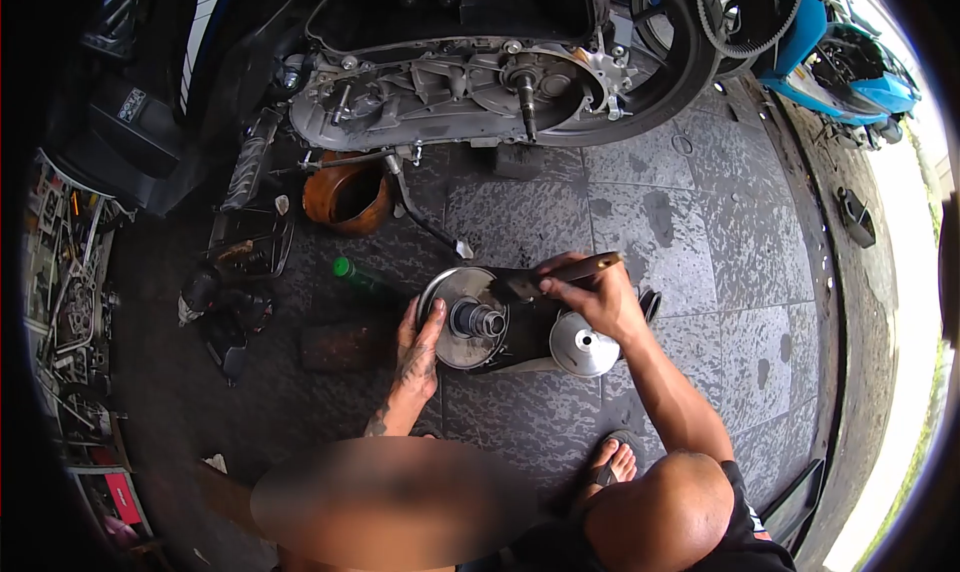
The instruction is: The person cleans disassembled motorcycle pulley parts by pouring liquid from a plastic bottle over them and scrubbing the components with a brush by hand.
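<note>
Round silver pulley (458, 349), hub (480, 319) facing up; brown-handled brush (590, 266) slanted beside rim.

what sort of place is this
Likely a motorbike repair workshop: an engine casing sits opened up beside a wheel, what looks like a tool tray stands at the left, and the left hand holds a metal pulley.

A rusty-orange, round, open-topped pot (318, 207) sits on dark grey floor tiles (745, 247). Near the pot, on the wearer's side, lies a narrow green bottle (362, 276). Beyond the pot stands a grey metal engine casing (410, 92); well to its right, a bright blue scooter (885, 94).
</note>
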Tool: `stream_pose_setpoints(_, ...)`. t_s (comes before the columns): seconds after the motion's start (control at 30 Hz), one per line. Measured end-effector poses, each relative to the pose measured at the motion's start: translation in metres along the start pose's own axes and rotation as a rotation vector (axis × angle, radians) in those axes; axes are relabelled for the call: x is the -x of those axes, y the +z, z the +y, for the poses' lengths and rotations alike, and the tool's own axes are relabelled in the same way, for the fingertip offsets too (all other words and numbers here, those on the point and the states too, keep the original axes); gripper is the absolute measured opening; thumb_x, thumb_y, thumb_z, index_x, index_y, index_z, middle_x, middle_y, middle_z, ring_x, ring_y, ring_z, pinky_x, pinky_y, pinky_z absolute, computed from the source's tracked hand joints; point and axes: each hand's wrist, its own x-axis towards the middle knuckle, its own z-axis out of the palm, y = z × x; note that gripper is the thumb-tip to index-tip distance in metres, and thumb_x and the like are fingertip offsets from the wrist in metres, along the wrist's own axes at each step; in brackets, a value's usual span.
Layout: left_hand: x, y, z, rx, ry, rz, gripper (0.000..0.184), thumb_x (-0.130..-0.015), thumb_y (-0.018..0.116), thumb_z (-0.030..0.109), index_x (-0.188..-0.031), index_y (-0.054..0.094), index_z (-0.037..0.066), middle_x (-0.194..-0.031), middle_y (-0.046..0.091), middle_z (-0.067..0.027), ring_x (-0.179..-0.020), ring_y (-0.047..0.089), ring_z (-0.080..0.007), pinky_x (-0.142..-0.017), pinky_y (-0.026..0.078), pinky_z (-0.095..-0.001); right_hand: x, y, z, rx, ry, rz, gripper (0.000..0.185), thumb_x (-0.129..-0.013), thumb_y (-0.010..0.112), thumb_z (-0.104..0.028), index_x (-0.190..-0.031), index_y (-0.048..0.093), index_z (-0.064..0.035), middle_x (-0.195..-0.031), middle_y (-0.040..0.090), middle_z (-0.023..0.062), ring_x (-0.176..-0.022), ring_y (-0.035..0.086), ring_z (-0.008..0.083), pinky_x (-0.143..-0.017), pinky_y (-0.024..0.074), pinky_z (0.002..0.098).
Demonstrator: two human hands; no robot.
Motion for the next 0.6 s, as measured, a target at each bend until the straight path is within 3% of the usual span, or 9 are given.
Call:
stream_pose_setpoints(0.1, -0.002, 0.008, -0.002, -0.125, -0.052, -0.010, 0.048, -0.088, 0.071, 0.035, -0.124, 0.055, 0.008, -0.120, 0.057, -0.0030, -0.112, 0.050, -0.0133, -0.097, 0.039, -0.0315, -0.001, 0.025, 0.010, 0.051, -0.346, 0.029, 0.019, -0.084, 0.069, -0.012, -0.099, 0.068, -0.0014, -0.097, 0.068, 0.0146, -0.079, 0.067, 0.0364, -0.071, 0.0539, 0.0389)
stream_pose_setpoints(0.2, -0.013, -0.001, -0.015, -0.008, 0.004, -0.047, 0.058, -0.087, 0.071, 0.039, -0.131, 0.050, 0.007, -0.127, 0.053, -0.0048, -0.119, 0.047, -0.0165, -0.101, 0.038, -0.0344, 0.023, 0.023, 0.031, 0.322, -0.152, -0.001, 0.019, -0.082, 0.070, -0.010, -0.099, 0.067, 0.0002, -0.099, 0.067, 0.0156, -0.081, 0.066, 0.0393, -0.070, 0.0543, 0.0412)
stream_pose_setpoints(0.27, -0.018, 0.005, -0.014, 0.038, -0.035, 0.120, 0.070, -0.087, 0.071, 0.041, -0.140, 0.041, 0.007, -0.138, 0.045, -0.0076, -0.127, 0.042, -0.0205, -0.104, 0.036, -0.0385, 0.050, 0.046, 0.056, 0.337, -0.179, 0.024, 0.018, -0.082, 0.071, -0.011, -0.094, 0.069, 0.0014, -0.095, 0.069, 0.0169, -0.083, 0.068, 0.0369, -0.071, 0.0550, 0.0390)
stream_pose_setpoints(0.3, -0.021, 0.007, -0.009, 0.179, -0.067, 0.018, 0.079, -0.087, 0.070, 0.043, -0.146, 0.031, 0.008, -0.145, 0.037, -0.0092, -0.133, 0.037, -0.0231, -0.108, 0.034, -0.0410, 0.054, 0.053, 0.045, 0.206, -0.066, 0.017, 0.018, -0.082, 0.071, -0.012, -0.094, 0.069, 0.0011, -0.094, 0.069, 0.0171, -0.083, 0.068, 0.0361, -0.071, 0.0548, 0.0377)
stream_pose_setpoints(0.4, -0.022, 0.020, 0.002, 0.142, 0.044, 0.004, 0.078, -0.087, 0.069, 0.043, -0.146, 0.031, 0.010, -0.145, 0.037, -0.0091, -0.133, 0.037, -0.0236, -0.108, 0.033, -0.0411, 0.052, 0.053, 0.027, 0.032, 0.053, 0.134, 0.015, -0.084, 0.070, -0.011, -0.095, 0.069, 0.0003, -0.090, 0.070, 0.0170, -0.083, 0.070, 0.0316, -0.071, 0.0535, 0.0345)
stream_pose_setpoints(0.43, -0.023, 0.023, 0.002, 0.150, 0.033, 0.044, 0.064, -0.089, 0.068, 0.040, -0.140, 0.041, 0.010, -0.137, 0.045, -0.0060, -0.128, 0.041, -0.0195, -0.107, 0.033, -0.0376, 0.046, 0.045, 0.027, 0.070, 0.027, 0.170, 0.015, -0.084, 0.070, -0.010, -0.095, 0.068, 0.0001, -0.087, 0.071, 0.0146, -0.081, 0.070, 0.0260, -0.071, 0.0531, 0.0330)
stream_pose_setpoints(0.47, -0.023, 0.020, -0.001, 0.145, 0.028, 0.040, 0.064, -0.089, 0.068, 0.040, -0.140, 0.041, 0.010, -0.137, 0.045, -0.0060, -0.128, 0.041, -0.0195, -0.107, 0.033, -0.0376, 0.040, 0.035, 0.023, 0.111, -0.004, 0.215, 0.015, -0.085, 0.071, -0.010, -0.096, 0.068, -0.0001, -0.084, 0.072, 0.0123, -0.079, 0.070, 0.0205, -0.071, 0.0528, 0.0315)
stream_pose_setpoints(0.5, -0.027, 0.019, 0.001, 0.081, 0.078, -0.014, 0.059, -0.091, 0.067, 0.037, -0.137, 0.043, 0.009, -0.135, 0.048, -0.0050, -0.125, 0.044, -0.0175, -0.104, 0.037, -0.0357, 0.035, 0.025, 0.019, 0.090, 0.011, 0.216, 0.016, -0.085, 0.068, -0.009, -0.099, 0.068, -0.0007, -0.091, 0.071, 0.0156, -0.083, 0.071, 0.0291, -0.071, 0.0539, 0.0318)
stream_pose_setpoints(0.6, -0.025, 0.021, -0.005, 0.004, 0.153, -0.092, 0.043, -0.093, 0.065, 0.032, -0.127, 0.052, 0.008, -0.123, 0.054, -0.0006, -0.116, 0.048, -0.0114, -0.099, 0.039, -0.0306, 0.026, 0.015, 0.002, 0.030, -0.059, 0.271, 0.018, -0.083, 0.070, -0.007, -0.099, 0.068, -0.0015, -0.091, 0.070, 0.0144, -0.083, 0.070, 0.0304, -0.074, 0.0535, 0.0326)
